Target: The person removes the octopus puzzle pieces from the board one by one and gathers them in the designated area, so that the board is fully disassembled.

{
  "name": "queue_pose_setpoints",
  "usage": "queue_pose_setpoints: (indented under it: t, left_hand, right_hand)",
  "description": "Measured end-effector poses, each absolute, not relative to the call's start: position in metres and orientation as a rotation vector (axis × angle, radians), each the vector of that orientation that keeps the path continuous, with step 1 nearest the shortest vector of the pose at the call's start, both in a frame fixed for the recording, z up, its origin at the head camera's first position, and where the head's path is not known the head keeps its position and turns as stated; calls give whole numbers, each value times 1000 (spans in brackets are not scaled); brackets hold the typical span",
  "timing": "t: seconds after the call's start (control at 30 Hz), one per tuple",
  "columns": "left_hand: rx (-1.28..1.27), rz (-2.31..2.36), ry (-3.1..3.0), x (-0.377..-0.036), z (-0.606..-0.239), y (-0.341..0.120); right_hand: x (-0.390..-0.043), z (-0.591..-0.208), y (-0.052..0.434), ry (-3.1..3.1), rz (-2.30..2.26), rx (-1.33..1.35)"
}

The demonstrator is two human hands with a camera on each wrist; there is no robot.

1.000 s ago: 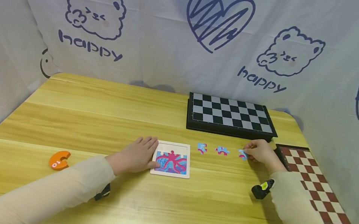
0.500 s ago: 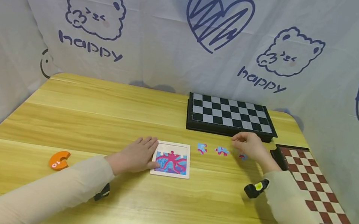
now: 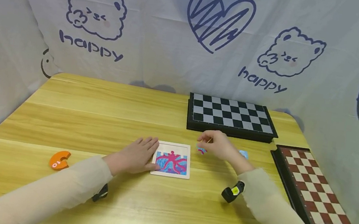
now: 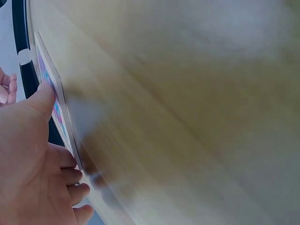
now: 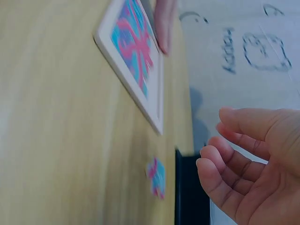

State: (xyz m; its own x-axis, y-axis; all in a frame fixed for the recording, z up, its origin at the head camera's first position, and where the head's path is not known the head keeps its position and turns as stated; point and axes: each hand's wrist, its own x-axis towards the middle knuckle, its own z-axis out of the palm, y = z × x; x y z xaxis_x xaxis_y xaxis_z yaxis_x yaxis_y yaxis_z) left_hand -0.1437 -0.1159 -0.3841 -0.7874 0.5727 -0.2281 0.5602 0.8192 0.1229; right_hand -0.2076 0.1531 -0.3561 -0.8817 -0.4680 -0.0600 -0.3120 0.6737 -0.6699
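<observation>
A white-framed jigsaw puzzle tray (image 3: 169, 175) lies on the table, its lower part filled with a pink octopus on blue and its upper strip bare white. My left hand (image 3: 131, 155) lies along its left side, fingers extended and thumb on the frame's lower left part. Above the leftmost loose puzzle piece (image 3: 201, 150) hovers my right hand (image 3: 218, 146), fingers loosely bent. In the right wrist view nothing sits between those fingers, and a loose piece (image 5: 156, 178) lies apart from them on the table. Another piece (image 3: 243, 153) shows beyond the right wrist; the middle piece is hidden.
A black-and-white chessboard box (image 3: 232, 113) stands at the back, behind the loose pieces. At the right edge lies a brown-and-cream chessboard (image 3: 317, 187). An orange curved block (image 3: 59, 160) marked with digits rests left of the left forearm.
My right hand has travelled left from the rightmost loose piece, past the middle one, to the leftmost. The rightmost piece stays on the table. My left hand keeps its place at the tray.
</observation>
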Motion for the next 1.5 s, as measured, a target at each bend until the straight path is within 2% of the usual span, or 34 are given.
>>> queue_pose_setpoints:
  t: [0.57, 1.0, 1.5]
  left_hand:
    - [920, 46, 2760, -143, -388, -119]
    - [916, 61, 2758, -142, -385, -120]
    - [889, 51, 2743, -143, -384, -118]
  right_hand:
    - [-188, -381, 85, 2532, -816, -893]
    - [-181, -385, 71, 2631, -464, -975]
    - [-179, -383, 70, 2643, -554, -956]
